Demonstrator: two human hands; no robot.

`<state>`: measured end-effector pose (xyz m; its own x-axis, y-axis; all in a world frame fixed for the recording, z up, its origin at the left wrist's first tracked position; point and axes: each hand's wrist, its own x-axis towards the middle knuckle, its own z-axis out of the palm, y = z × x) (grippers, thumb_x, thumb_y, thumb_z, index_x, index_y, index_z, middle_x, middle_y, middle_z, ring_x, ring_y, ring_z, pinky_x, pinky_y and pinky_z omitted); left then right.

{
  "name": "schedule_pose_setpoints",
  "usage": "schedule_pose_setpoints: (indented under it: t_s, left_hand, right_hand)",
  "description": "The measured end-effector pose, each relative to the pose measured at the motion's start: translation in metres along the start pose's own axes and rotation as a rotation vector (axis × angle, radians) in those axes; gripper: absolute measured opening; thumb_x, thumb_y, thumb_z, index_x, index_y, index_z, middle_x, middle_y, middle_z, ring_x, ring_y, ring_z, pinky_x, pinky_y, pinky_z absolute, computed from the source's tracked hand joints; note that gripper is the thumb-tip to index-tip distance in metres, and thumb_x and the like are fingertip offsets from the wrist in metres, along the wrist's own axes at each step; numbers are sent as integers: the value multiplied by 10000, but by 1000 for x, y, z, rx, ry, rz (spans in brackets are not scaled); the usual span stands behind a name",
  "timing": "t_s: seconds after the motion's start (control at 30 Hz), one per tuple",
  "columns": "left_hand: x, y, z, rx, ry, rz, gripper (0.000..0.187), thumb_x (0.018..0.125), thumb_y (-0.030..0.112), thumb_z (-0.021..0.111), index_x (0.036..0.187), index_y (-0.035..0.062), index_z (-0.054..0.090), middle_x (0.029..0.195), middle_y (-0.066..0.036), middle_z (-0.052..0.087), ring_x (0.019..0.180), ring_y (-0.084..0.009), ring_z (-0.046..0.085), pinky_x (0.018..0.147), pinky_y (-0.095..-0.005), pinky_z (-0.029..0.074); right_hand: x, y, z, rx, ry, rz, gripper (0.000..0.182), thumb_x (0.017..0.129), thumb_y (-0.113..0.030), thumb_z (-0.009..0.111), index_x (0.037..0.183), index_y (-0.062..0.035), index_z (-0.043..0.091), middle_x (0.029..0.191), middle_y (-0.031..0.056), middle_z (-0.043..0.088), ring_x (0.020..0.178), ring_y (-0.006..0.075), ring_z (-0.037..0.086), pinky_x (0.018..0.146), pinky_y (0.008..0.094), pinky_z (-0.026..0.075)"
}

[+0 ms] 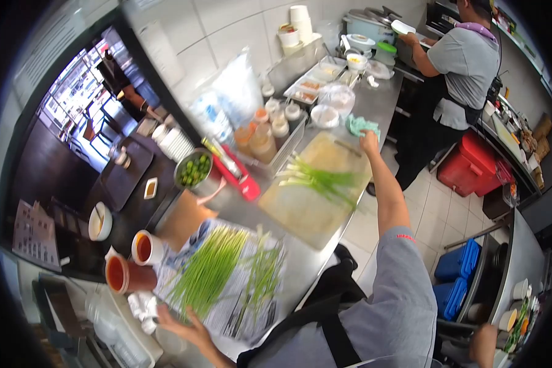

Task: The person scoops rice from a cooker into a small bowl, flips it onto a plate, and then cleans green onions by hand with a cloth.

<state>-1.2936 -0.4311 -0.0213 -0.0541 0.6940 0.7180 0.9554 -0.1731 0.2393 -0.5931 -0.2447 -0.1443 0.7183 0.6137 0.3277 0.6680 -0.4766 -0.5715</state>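
My right hand reaches far across the steel counter and touches a crumpled teal cloth just beyond the far corner of a pale cutting board. Whether its fingers close on the cloth I cannot tell. Green onions lie across the board. My left hand rests open, fingers spread, on the near edge of a newspaper. On the paper lie a bundle of chives and looser green stalks.
Sauce containers stand left of the newspaper. A bowl of limes, a red tool, bottles in a rack and trays line the counter's back. Another person works at the far end near red and blue crates.
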Motion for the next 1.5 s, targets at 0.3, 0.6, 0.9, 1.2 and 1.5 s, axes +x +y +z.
schedule_pose_setpoints:
  t_s: [0.3, 0.6, 0.9, 1.2, 1.5]
  left_hand:
    - [31, 332, 203, -600, -397, 345, 586, 673, 106, 716, 1189, 56, 444, 1241, -223, 397, 1144, -389, 389, 937, -472, 327]
    - [-31, 524, 268, -1006, -707, 740, 486, 805, 265, 560, 1253, 123, 437, 1250, -174, 424, 1134, -296, 446, 892, -405, 401]
    - [-35, 543, 301, -890, -593, 560, 326, 795, 221, 524, 1090, 87, 497, 1198, -149, 408, 1113, -308, 417, 834, -397, 402]
    - [-38, 518, 295, -834, -329, 618, 204, 769, 284, 547, 910, 137, 527, 1036, -73, 479, 958, -239, 472, 650, -370, 403]
    - [11, 389, 185, -892, -349, 58, 419, 810, 212, 575, 1175, 45, 458, 1165, -138, 447, 1092, -295, 442, 883, -396, 378]
  right_hand:
    - [202, 75, 29, -160, -513, -76, 260, 796, -282, 556, 954, -99, 653, 1066, 144, 580, 929, 360, 570, 820, 436, 449]
    - [386, 210, 105, -319, -126, -537, 357, 750, -255, 591, 963, 31, 597, 870, 239, 607, 809, 405, 563, 798, 475, 399]
    - [408, 169, 102, -434, -294, -509, 449, 800, -337, 581, 1105, -7, 569, 1036, 158, 606, 914, 299, 576, 777, 391, 454]
    - [302, 201, 66, 693, -440, -146, 405, 854, -308, 543, 1052, 42, 587, 1002, 144, 602, 915, 258, 569, 766, 370, 456]
    - [-61, -38, -74, 1323, -977, 37, 230, 845, -66, 550, 1064, -7, 512, 997, 103, 559, 929, 188, 542, 832, 304, 446]
